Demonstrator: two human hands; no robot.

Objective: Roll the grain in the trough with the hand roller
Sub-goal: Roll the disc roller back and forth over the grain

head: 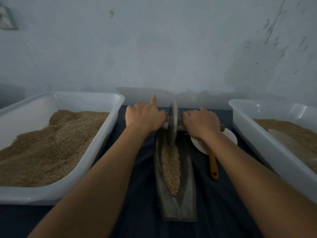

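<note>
both hands [145,117] [200,123], fingers wrapped round roller [172,124] handles, wheel in grain-filled trough [187,194]

We count two white tubs on the bench, one on the left [72,103] and one on the right [257,121], each holding grain. Between them we see one trough [187,194], one hand roller [172,122] with a single disc, one white plate [229,138] and one wooden handle [213,166]. Two hands, left [145,117] and right [200,122], are in view.
</note>
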